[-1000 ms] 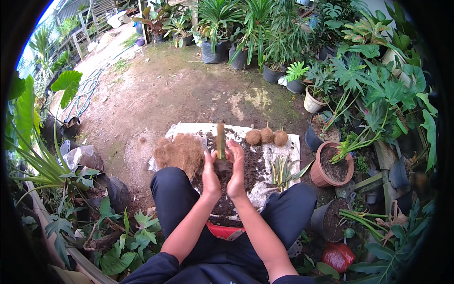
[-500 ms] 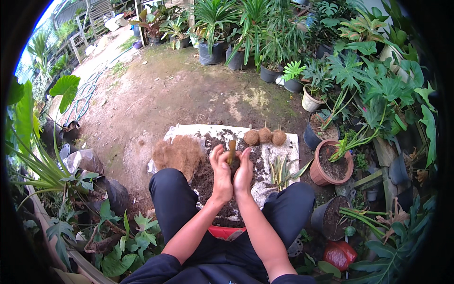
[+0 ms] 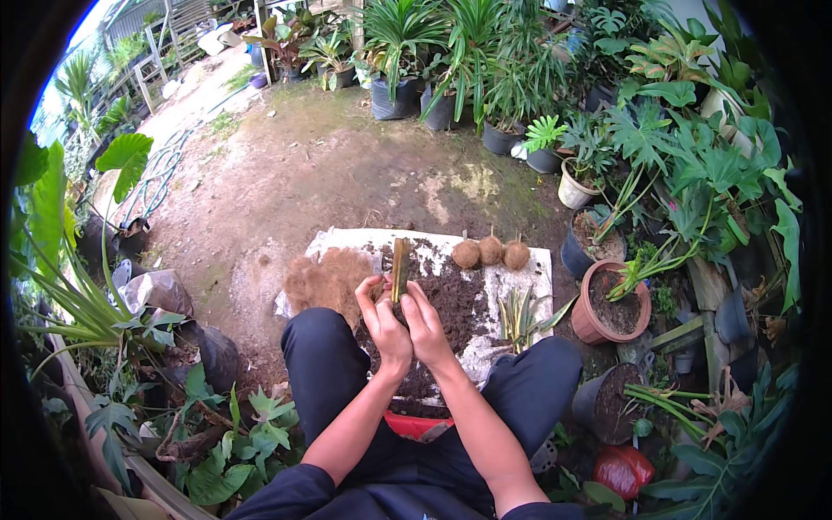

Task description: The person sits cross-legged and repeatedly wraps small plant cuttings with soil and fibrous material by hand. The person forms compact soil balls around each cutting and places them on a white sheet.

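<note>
Forearms (image 3: pixel 351 433) converging, left hand (image 3: pixel 388 336) and right hand (image 3: pixel 428 334) cupped, heels together; fingers (image 3: pixel 367 295) curled around the base of an upright leaf cutting (image 3: pixel 400 267) above dark soil (image 3: pixel 457 305) on white sheeting (image 3: pixel 539 282).

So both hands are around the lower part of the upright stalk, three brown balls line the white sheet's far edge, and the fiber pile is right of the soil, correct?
One fix: the fiber pile is left of the soil, as the head view shows. Left hand, right hand, stalk and balls are as you say.
</note>
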`<state>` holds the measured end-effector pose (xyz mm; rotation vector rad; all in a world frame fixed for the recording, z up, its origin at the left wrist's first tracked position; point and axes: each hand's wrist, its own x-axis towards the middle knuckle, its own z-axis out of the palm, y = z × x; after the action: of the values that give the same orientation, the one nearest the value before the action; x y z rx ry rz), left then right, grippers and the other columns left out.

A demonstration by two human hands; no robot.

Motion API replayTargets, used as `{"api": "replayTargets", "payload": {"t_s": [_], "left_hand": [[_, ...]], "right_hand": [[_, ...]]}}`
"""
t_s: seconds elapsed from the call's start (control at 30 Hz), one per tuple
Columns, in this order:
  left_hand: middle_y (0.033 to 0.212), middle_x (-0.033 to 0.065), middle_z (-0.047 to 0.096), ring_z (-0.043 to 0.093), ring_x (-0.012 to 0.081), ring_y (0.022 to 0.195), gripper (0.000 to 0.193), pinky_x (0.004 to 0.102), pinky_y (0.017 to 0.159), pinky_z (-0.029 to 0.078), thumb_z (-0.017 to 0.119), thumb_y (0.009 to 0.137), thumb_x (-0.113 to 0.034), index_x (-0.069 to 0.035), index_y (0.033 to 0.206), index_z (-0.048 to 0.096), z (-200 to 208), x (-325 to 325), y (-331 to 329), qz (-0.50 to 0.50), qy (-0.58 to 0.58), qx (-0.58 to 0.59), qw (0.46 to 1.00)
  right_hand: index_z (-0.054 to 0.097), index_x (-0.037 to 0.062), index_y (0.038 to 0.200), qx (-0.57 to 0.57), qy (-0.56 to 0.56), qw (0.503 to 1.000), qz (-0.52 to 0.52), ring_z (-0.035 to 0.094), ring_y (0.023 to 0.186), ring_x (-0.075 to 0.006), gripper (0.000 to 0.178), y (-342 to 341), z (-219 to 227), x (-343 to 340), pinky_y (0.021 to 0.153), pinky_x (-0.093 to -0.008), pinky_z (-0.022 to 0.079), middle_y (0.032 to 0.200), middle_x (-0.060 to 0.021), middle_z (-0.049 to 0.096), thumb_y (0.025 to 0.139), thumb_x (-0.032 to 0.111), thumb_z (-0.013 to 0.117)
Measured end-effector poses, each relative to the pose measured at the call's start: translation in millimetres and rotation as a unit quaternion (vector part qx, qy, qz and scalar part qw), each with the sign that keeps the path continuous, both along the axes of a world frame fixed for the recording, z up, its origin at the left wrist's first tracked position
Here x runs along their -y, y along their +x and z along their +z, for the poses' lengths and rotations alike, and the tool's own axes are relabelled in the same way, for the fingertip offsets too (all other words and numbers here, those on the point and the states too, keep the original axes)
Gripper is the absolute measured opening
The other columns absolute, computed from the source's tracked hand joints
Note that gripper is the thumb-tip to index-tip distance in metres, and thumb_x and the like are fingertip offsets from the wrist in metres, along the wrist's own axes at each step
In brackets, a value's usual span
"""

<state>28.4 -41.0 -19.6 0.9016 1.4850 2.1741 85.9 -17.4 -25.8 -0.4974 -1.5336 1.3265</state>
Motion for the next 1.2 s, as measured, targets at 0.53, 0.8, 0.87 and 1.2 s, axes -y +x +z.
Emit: {"api": "replayTargets", "payload": {"t_s": [0.53, 0.8, 0.87, 1.2], "left_hand": [[0.089, 0.0048, 0.058, 0.053, 0.0112, 0.081, 0.03, 0.0281, 0.075, 0.045, 0.036, 0.105, -0.024, -0.003, 0.105, 0.057, 3.6, -7.7, -7.8, -0.09, 0.003, 0.071, 0.993], [0.095, 0.0081, 0.066, 0.066, 0.0162, 0.084, 0.04, 0.0324, 0.077, 0.056, 0.045, 0.101, -0.043, -0.007, 0.108, 0.062, 2.8, -4.5, -19.5, -0.335, -0.082, 0.377, 0.86], [0.094, 0.009, 0.068, 0.067, 0.0186, 0.09, 0.04, 0.0325, 0.079, 0.056, 0.048, 0.099, -0.045, -0.008, 0.108, 0.062, 1.7, -6.2, -19.5, -0.352, -0.108, 0.403, 0.838], [0.118, 0.011, 0.059, 0.057, 0.0243, 0.114, 0.048, 0.0397, 0.096, 0.048, 0.043, 0.099, -0.054, -0.011, 0.115, 0.058, -26.6, -3.8, -15.5, -0.365, -0.035, 0.456, 0.811]], "right_hand": [[0.048, -0.0027, 0.133, 0.016, -0.002, 1.0, -0.019, 0.044, 0.126, -0.0278, 0.04, 2.9, 7.7, -1.1, 0.109, -0.0377, 0.031, 0.131, -0.0167, 0.047, 0.1, 0.02, 0.044], [0.071, 0.0054, 0.106, 0.201, 0.296, 0.903, -0.238, 0.038, 0.131, -0.0401, 0.038, 30.0, 24.4, -13.9, 0.11, -0.0491, 0.029, 0.13, -0.0171, 0.054, 0.096, 0.032, 0.047], [0.074, 0.0052, 0.082, 0.142, 0.273, 0.915, -0.26, 0.042, 0.129, -0.0399, 0.04, 28.6, 25.4, -14.8, 0.109, -0.0507, 0.029, 0.119, -0.0123, 0.063, 0.096, 0.032, 0.047], [0.071, 0.0054, 0.085, 0.232, 0.356, 0.859, -0.284, 0.052, 0.122, -0.0334, 0.022, 14.5, 17.3, -0.5, 0.101, -0.0481, 0.034, 0.108, -0.0085, 0.067, 0.087, 0.024, 0.059]]}}
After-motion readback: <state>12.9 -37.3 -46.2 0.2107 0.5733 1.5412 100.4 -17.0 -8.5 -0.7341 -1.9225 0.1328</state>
